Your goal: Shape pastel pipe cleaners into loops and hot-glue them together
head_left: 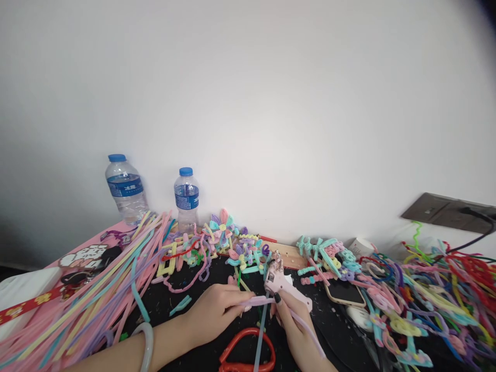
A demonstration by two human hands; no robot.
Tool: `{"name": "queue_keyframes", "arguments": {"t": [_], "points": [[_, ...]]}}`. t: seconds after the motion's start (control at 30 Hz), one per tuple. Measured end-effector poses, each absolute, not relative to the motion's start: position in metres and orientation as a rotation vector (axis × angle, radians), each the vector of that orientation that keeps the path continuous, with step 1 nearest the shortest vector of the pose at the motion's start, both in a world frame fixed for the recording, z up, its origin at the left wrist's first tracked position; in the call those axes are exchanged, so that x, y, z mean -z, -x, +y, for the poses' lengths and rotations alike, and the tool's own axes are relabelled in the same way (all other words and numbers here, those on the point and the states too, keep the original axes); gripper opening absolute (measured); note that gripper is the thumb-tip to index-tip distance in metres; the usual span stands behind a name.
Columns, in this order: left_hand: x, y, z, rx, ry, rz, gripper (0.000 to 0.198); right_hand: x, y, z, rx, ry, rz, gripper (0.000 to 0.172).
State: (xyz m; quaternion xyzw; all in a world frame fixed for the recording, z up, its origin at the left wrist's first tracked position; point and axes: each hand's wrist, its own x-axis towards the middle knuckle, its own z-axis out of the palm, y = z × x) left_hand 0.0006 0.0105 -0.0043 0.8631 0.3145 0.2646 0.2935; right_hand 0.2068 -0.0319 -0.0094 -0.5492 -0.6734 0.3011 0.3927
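Observation:
Between my two hands a lilac pipe cleaner [257, 301] is stretched, one part of it doubled. My left hand [217, 312] pinches its left end, and a pale bangle sits on that wrist. My right hand [292, 323] grips the other side, with the loose tail running down over the hand. Just behind the fingers lies a pale pink glue gun [279, 281]; a translucent glue stick [260, 338] runs from it toward me. Under that stick are the red handles [248, 336] of a tool whose other end I cannot make out.
Long pastel pipe cleaners [112, 279] cover the left side; more lie tangled [422, 294] at the right. Two plastic bottles [186, 199] stand by the wall. Bent pipe-cleaner shapes [222, 230] line the back. A phone [344, 293] lies right of my hands, below a wall socket [445, 212].

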Motion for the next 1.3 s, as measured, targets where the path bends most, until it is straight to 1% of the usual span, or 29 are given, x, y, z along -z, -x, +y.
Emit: {"name": "queue_keyframes", "arguments": {"t": [0.53,0.8,1.3], "points": [[0.01,-0.001,0.013,-0.684,-2.346,0.824,0.027,0.015,-0.207,-0.029,-0.809,1.436,-1.713,0.035],[0.012,-0.001,0.012,-0.722,-2.339,0.785,0.032,0.017,-0.209,-0.029,-0.844,1.383,-1.72,0.027],[0.013,-0.001,0.013,-0.647,-2.336,0.823,0.029,0.013,-0.207,-0.029,-0.933,1.34,-1.725,0.028]]}}
